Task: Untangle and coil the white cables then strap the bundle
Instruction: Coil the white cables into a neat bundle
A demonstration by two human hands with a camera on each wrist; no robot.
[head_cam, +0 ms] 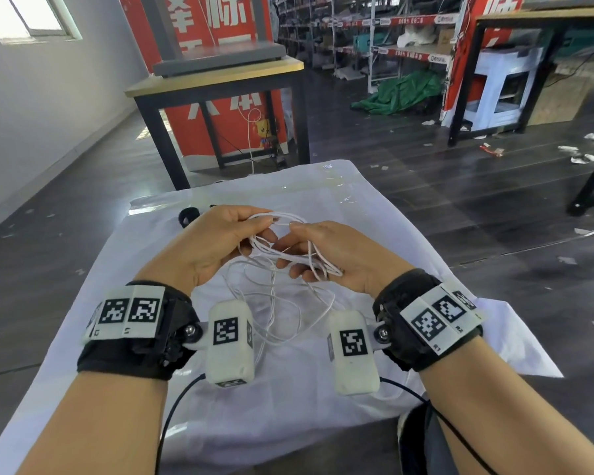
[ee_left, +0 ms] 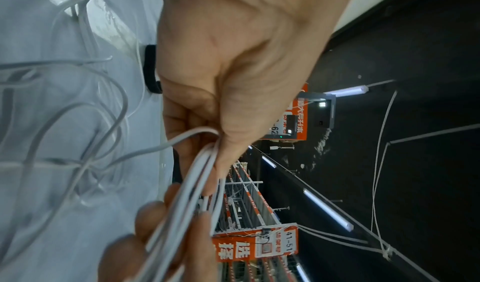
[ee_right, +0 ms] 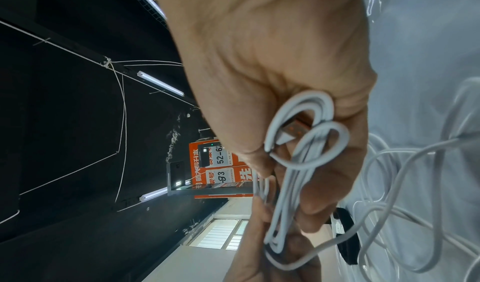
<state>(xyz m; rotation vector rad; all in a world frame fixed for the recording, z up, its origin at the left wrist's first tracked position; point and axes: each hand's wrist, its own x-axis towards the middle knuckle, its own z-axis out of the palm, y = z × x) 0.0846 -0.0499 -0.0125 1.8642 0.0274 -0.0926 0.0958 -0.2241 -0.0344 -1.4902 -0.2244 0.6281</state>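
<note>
Thin white cables (head_cam: 281, 250) hang between both hands above a white cloth (head_cam: 374, 214). My left hand (head_cam: 220, 234) pinches several strands between thumb and fingers; the left wrist view shows these strands (ee_left: 205, 175) running out under the thumb. My right hand (head_cam: 326, 255) curls round a small coil of the cable; the right wrist view shows the coil's loops (ee_right: 309, 134) lying in the palm. Loose tangled loops (head_cam: 275, 310) drop from the hands onto the cloth. A black strap (head_cam: 188, 216) lies on the cloth just beyond my left hand.
The cloth covers a low surface in front of me, over dark floor. A black-framed table (head_cam: 216, 84) stands beyond it, with a red banner behind. Another table (head_cam: 514, 63) and storage shelves are at the far right.
</note>
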